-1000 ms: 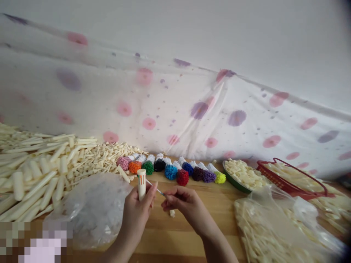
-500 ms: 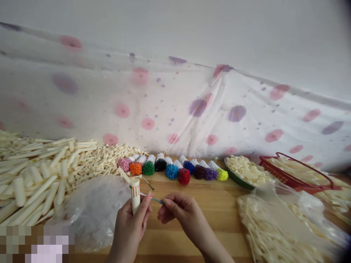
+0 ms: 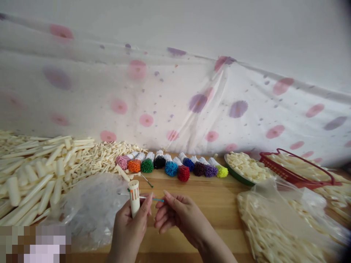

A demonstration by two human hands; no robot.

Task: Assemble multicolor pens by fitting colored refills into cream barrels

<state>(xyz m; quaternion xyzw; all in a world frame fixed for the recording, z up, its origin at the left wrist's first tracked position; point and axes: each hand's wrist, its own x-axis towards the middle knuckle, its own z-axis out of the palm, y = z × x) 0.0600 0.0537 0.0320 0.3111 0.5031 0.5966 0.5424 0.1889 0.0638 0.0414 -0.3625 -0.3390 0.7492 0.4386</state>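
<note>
wooden table [image 3: 161, 243]; left hand [image 3: 130, 228] hides lower end of white barrel [image 3: 134, 200]

No text, label, brand, number or sign can be read anywhere in the frame. The patterned sheet [image 3: 164, 95] across the middle carries only pink and purple blots, and the cream barrel [image 3: 134, 201] left of lower centre shows upright slots, with no legible lettering. On the left clear bag [image 3: 90, 215] and the right clear bag [image 3: 274, 226], low in the frame, no print can be made out.
</note>
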